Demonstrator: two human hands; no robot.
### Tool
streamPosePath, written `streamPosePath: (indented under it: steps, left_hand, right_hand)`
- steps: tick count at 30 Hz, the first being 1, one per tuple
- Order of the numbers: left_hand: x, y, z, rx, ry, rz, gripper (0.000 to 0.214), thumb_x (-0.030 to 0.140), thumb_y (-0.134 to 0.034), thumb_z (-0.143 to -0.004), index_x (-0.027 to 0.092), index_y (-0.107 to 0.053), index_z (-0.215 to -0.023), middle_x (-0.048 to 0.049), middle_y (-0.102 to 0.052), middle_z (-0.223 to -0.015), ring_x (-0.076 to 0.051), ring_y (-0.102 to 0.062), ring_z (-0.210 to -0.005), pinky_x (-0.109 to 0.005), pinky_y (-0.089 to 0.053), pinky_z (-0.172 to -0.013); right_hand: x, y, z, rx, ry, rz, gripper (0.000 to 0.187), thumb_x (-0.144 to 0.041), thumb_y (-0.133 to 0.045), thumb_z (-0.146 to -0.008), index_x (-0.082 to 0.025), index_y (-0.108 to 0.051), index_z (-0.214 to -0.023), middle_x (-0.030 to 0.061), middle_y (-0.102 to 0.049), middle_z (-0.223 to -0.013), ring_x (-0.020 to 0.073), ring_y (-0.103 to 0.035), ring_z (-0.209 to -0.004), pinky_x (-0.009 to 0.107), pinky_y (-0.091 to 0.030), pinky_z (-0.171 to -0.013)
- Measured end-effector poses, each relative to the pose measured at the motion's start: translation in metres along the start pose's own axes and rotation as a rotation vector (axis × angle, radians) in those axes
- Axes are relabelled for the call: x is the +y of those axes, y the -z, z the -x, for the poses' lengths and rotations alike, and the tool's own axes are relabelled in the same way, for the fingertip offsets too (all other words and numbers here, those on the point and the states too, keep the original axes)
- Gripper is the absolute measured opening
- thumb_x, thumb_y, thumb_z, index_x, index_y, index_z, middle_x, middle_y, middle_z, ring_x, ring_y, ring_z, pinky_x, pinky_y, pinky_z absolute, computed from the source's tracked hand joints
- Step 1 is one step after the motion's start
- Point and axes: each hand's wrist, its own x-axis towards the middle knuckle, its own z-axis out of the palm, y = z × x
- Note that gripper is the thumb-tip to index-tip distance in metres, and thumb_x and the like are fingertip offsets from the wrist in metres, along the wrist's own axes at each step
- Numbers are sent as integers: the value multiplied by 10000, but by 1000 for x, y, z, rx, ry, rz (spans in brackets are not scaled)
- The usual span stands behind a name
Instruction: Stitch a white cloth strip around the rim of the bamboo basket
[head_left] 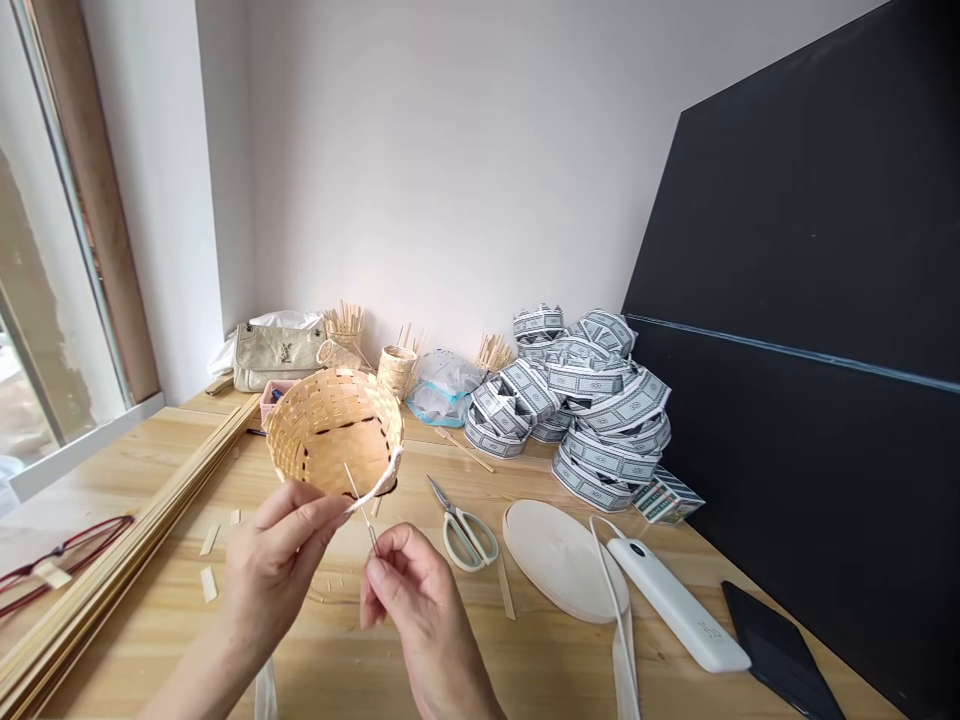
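Fingers of the left hand (274,550): thumb and index pinching the near rim of a woven basket (291,425), at the end of its white binding (388,477). Fingers of the right hand (420,595): thumb pressed to bent index, pinching the lower end of a slender piece (365,516). I see a narrow loop near that end; from my station I cannot tell whether it is a needle.

Clock positions taken from the centre of my view, 12 at the top. Basket: 8 o'clock, tilted, mouth toward the camera, so I see its pale floor and dark stitches along the floor's edge. The slender piece crosses in front of the rim between the basket's own 5 and 6, tip leaning to 11; whether it passes through the weave I cannot tell.

Left hand between 7 and 8, right hand between 6 and 7, near each other but apart. On the desk (525,680), scissors (454,514) lie at 6, just beyond the right hand, tips pointing to 11. A flat white roll (559,560) lies at 5, a white oblong device (679,605) between 4 and 5. Long thin strips (142,555) lie bundled at 8, left of the left hand. Printed coils (592,385) heap up toward 4.
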Motion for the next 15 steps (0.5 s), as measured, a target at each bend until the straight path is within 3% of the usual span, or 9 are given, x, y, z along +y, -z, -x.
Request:
streamPosePath:
  steps: [2,5,7,9,11,15]
  left_hand:
    - [-2,1,1,-10,-20,-42,131,104,-551,-806,192,-648,-807,29,-583,-640,-66,-569,-526,-139,-446,-490]
    - [-4,2,5,-52,-99,-126,145,117,-527,-831,191,-651,-838,18,-594,-655,-68,-562,-528,-142,-423,-480]
    - [-5,1,8,-89,-175,-182,162,116,-501,-850,189,-646,-856,12,-599,-665,-73,-547,-530,-156,-401,-477]
    - [-5,0,12,-127,-242,-217,176,110,-481,-864,189,-637,-882,9,-608,-679,-80,-534,-536,-173,-382,-485]
    - [-5,-2,15,-170,-295,-240,197,108,-455,-879,192,-627,-924,5,-617,-700,-85,-522,-537,-192,-363,-492]
    - [-5,0,18,-289,-367,-273,256,124,-366,-921,187,-610,-970,-4,-613,-724,-95,-495,-536,-222,-338,-505]
  right_hand:
    - [-2,11,3,35,37,160,298,-442,-615,-759,-163,-550,-840,3,-574,-658,100,-508,-512,197,-392,-495]
    - [-22,26,4,227,247,560,202,-326,-611,-761,-187,-629,-906,45,-614,-864,140,-563,-681,217,-426,-572]
    - [-42,28,2,294,397,802,114,-244,-556,-799,-195,-654,-829,23,-592,-783,133,-545,-662,214,-414,-573]
    - [-61,21,-1,243,464,966,135,-171,-526,-816,-190,-650,-767,0,-566,-694,121,-528,-618,207,-390,-553]
    - [-73,9,-6,154,438,1121,154,-96,-538,-793,-180,-633,-705,-7,-581,-671,118,-527,-611,209,-365,-554]
    - [-75,-10,-15,69,237,1397,227,-45,-561,-745,-169,-552,-555,-16,-573,-582,112,-479,-535,232,-268,-506]
